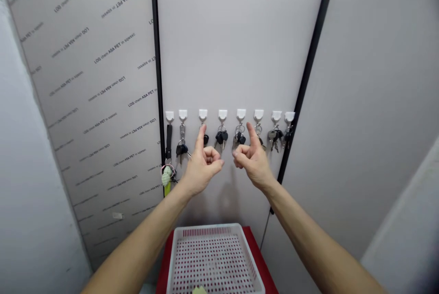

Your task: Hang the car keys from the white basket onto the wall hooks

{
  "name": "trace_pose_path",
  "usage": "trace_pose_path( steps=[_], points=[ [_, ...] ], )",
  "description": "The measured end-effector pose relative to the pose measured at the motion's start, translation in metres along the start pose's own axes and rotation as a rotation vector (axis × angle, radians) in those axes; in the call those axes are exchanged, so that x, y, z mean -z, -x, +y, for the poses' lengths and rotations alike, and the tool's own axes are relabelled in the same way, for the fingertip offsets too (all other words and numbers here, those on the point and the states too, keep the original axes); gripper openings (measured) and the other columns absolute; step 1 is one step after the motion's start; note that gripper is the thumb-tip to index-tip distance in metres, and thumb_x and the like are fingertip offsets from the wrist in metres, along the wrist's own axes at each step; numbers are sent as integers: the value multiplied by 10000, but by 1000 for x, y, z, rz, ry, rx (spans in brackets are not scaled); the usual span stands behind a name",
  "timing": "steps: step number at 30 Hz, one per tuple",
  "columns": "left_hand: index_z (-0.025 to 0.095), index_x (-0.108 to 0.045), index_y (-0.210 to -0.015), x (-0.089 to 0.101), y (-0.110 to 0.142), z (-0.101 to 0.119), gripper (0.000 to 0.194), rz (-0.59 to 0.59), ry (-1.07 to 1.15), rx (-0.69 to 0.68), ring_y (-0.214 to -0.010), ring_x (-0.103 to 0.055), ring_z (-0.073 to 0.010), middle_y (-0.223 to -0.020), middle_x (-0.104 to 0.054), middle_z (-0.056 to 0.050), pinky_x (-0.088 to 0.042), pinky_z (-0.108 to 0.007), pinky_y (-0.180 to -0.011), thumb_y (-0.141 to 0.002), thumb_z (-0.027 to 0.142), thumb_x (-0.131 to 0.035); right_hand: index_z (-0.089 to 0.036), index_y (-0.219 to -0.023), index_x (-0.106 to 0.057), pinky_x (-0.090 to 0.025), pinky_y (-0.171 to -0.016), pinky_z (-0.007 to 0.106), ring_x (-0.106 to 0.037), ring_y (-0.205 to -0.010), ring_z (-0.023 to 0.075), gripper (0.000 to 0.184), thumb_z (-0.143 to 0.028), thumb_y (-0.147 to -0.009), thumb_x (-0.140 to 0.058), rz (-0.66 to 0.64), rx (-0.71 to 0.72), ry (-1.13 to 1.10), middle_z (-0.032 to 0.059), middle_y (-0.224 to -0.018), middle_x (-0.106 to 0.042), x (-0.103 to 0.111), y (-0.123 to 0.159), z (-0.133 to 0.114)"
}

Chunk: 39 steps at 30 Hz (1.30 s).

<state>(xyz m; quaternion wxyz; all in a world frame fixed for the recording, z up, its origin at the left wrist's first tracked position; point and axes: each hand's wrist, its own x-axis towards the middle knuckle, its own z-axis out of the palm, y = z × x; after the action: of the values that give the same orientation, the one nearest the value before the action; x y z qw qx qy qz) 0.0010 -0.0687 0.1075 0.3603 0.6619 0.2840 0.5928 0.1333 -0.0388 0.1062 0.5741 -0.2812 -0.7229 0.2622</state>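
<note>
My left hand is raised with its index finger pointing up and thumb spread, the other fingers curled. Its fingertip is in front of the keys on the third white hook, partly hiding them. My right hand also points up with its index finger, its thumb near the curled fingers. That fingertip is close to a key ring under the fifth hook and partly covers the keys to its right. Both hands appear to hold nothing. Between them hangs a bunch of keys.
A row of several white hooks runs across a pale panel between dark strips. A black strap with a green charm hangs far left. Below stands a white perforated basket on a red surface. A printed panel is left.
</note>
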Motion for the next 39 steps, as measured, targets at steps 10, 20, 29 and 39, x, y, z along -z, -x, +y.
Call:
trace_pose_path(
  steps=[10, 20, 29, 39],
  points=[
    [240, -135, -1174, 27, -10, -16, 704, 123, -123, -1, -505, -393, -33, -591, -434, 58, -341, -172, -521, -585, 131, -505, -173, -1138, -272, -358, -454, 201, -387, -439, 58, 529, -202, -633, -429, 10, -68, 164, -61, -498, -412, 9, -8, 13],
    [160, -372, -1023, 89, -46, -63, 512, 571, -412, 56, -810, -468, -119, -921, -490, -64, -361, -257, -728, -537, 155, -534, -121, -980, -460, -354, -755, 289, -487, -801, 150, 392, -249, -609, -455, 135, -16, 560, 87, -905, -526, -8, -38, 34],
    [130, -494, -605, 78, -60, -58, 151, 342, -529, 106, -565, -480, -104, -579, -523, -10, -369, -222, -557, -627, 259, -418, -169, -860, -427, -401, -496, 270, -473, -484, 120, 334, -348, -580, -466, 196, -170, 488, -28, -523, -468, -30, -61, 41],
    [152, -517, -710, 96, -81, 8, 210, 527, -620, -163, -549, -452, -87, -583, -505, 15, -337, -192, -520, -672, 277, -353, -205, -874, -375, -417, -414, 215, -474, -428, 76, 302, -292, -597, -459, 250, -109, 129, -45, -587, -439, -17, -76, 9]
  ],
)
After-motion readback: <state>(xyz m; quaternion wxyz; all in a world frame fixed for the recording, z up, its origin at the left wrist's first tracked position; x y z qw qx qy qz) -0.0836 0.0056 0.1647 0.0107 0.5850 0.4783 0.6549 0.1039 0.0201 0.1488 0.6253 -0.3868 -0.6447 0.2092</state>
